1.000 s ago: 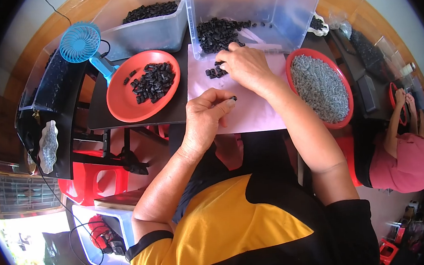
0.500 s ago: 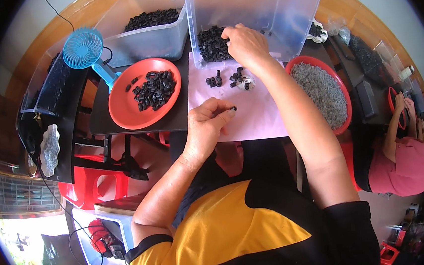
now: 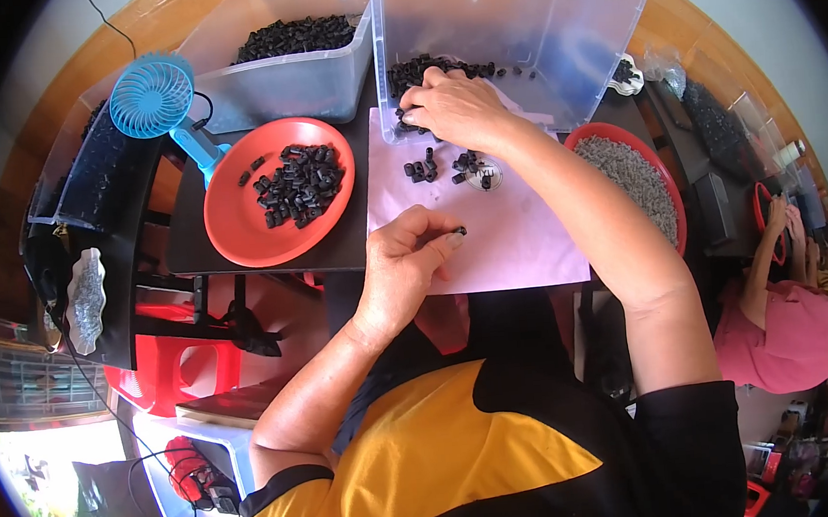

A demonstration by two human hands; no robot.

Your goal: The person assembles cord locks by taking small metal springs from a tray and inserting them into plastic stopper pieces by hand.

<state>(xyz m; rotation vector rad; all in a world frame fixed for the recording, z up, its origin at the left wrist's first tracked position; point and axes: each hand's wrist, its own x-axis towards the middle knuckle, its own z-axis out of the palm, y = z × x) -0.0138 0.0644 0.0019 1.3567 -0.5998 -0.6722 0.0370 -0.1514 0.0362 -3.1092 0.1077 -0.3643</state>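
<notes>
My left hand (image 3: pixel 402 255) is closed in a pinch over the pink sheet (image 3: pixel 520 240), with a small black plastic piece (image 3: pixel 459 231) between thumb and forefinger. My right hand (image 3: pixel 458 109) reaches into the clear plastic bin (image 3: pixel 562 33), which lies with its opening toward me. Its fingers curl down over a heap of black plastic pieces (image 3: pixel 409 72); whatever they grip is hidden. On the sheet in front of the bin sit two small clusters of black pieces, a left cluster (image 3: pixel 420 167) and a right cluster (image 3: pixel 466 164) beside a round printed mark.
Left of the sheet stands an orange-red plate (image 3: pixel 236 219) of black pieces, beside a blue fan (image 3: pixel 152 96). Behind it is another clear bin (image 3: pixel 303 82). A red basin (image 3: pixel 678 209) of grey pieces stands right. Another person (image 3: pixel 789 326) works at far right.
My right hand has shifted left and nearer within the bin, now covering part of the heap's near side. Several pieces lie farther right in the bin. My left hand keeps its pinch.
</notes>
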